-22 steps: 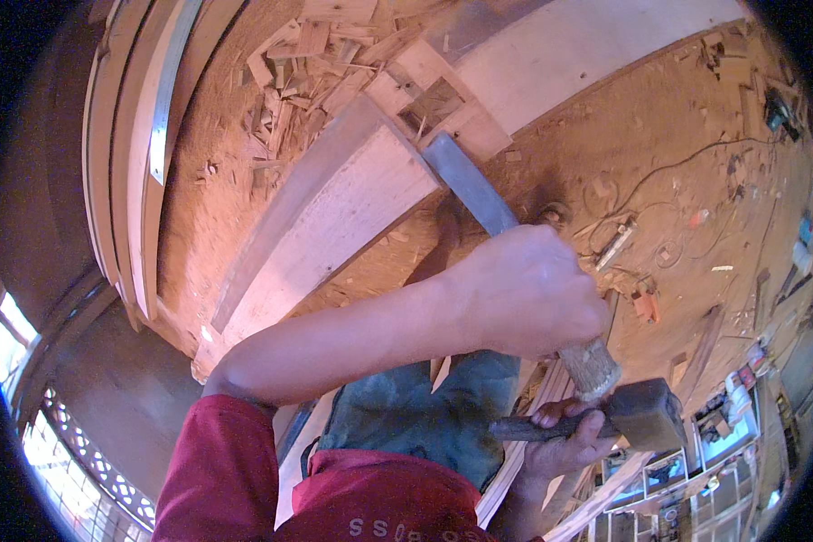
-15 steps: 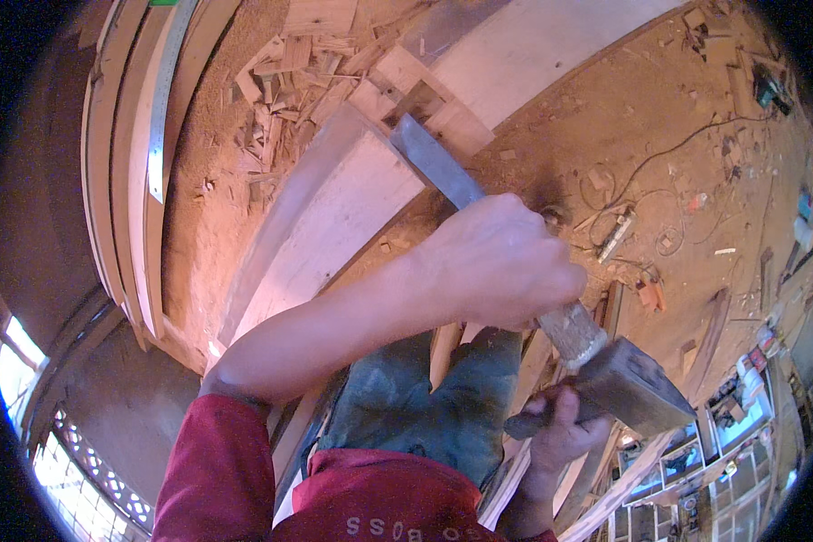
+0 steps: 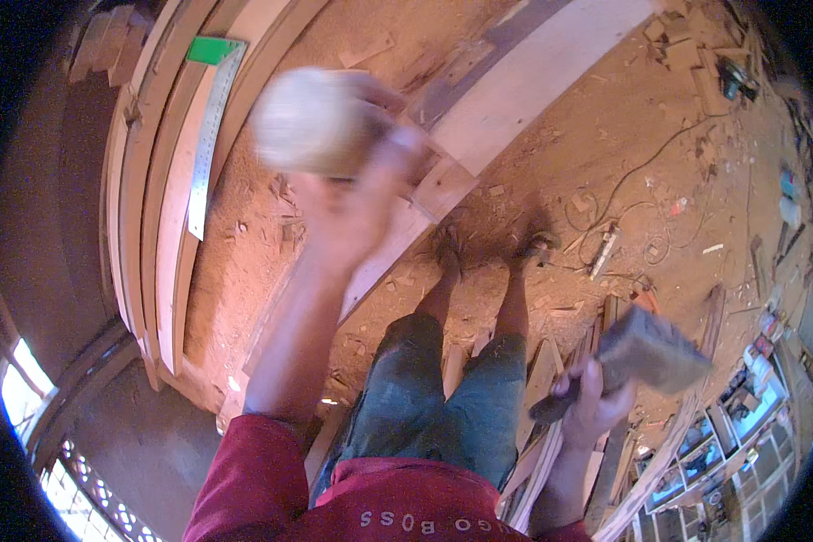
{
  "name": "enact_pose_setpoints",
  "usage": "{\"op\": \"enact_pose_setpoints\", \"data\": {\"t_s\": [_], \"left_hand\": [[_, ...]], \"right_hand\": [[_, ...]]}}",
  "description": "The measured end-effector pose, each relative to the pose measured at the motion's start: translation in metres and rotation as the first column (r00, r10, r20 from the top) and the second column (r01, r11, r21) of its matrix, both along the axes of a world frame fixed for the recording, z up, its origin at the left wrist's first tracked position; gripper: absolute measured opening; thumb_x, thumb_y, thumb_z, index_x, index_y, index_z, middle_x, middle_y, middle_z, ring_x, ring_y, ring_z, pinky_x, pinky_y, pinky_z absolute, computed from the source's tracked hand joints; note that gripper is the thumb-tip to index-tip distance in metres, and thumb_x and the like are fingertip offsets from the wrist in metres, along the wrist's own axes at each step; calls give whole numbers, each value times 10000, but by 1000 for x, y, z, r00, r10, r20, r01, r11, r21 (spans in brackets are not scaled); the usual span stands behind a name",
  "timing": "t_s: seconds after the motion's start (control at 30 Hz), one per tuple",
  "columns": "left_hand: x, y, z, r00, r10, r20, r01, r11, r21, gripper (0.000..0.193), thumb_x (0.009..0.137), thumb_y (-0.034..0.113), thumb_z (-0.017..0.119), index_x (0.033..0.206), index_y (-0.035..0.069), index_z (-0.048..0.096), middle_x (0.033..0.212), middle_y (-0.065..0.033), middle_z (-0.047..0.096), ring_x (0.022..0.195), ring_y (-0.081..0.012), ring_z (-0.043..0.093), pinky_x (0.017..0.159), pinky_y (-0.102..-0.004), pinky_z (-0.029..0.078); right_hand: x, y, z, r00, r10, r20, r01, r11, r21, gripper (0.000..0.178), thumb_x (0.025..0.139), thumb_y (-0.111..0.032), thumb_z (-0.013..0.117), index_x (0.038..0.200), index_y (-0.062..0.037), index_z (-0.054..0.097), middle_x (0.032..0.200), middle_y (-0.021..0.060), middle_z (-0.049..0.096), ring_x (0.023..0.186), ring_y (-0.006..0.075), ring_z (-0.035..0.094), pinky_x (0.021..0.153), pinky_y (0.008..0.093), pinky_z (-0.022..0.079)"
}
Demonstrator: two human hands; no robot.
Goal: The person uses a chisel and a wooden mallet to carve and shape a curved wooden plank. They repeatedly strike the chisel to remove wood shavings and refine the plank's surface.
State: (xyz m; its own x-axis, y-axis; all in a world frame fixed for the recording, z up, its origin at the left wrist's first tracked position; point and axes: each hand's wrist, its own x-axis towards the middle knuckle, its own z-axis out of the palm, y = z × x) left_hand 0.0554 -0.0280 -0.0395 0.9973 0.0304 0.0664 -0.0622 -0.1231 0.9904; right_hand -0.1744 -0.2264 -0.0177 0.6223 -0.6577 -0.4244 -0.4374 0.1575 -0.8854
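Observation:
My left hand [image 3: 357, 203], smeared by motion, is raised above a long wooden beam [image 3: 551, 77] and closed round a chisel [image 3: 303, 122]. The chisel's pale, round handle end faces up toward me; its blade is hidden below the hand. Lower right, my right hand [image 3: 596, 402] grips the short handle of a mallet [image 3: 655, 352] with a dark, blocky head. The mallet is held off to the side, apart from the beam. A jointed section [image 3: 443, 187] of the beam shows just right of my left hand.
Several long curved boards [image 3: 149, 226] stand at the left, with a green-handled try square [image 3: 205, 135] on them. A cable with a power strip [image 3: 605, 251] lies on the sawdust-covered floor. Wood strips [image 3: 641, 501] and a compartmented rack [image 3: 741, 425] are at lower right.
My left hand has moved up and left from near the mallet, turning the chisel so its handle end points up at me. My right hand still holds the mallet. The view has shifted.

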Motion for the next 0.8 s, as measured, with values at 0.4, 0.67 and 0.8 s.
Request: {"op": "enact_pose_setpoints", "data": {"t_s": [0.4,0.67,0.8], "left_hand": [[-21,5,-12,993,83,84,-73,990,-119,151,853,40,608,922,59,475,746,-32,516,616,-103,511,538,-260,446],[-33,15,-45,973,114,200,-130,989,71,175,861,98,608,966,48,478,854,-52,529,689,-130,536,537,-280,450],[-47,8,-33,961,249,118,-250,968,-10,188,863,99,605,991,46,479,865,-60,536,696,-136,543,546,-281,452]], "right_hand": [[196,-35,45,498,863,85,-517,374,-770,309,827,-246,735,869,13,573,689,174,525,612,286,572,569,367,436],[224,-12,103,279,960,30,-555,187,-811,320,818,-261,716,915,12,581,734,185,578,647,349,585,586,380,455],[228,-11,107,227,973,-41,-567,98,-818,316,826,-263,702,937,8,583,742,186,589,661,352,594,601,385,467]]}}
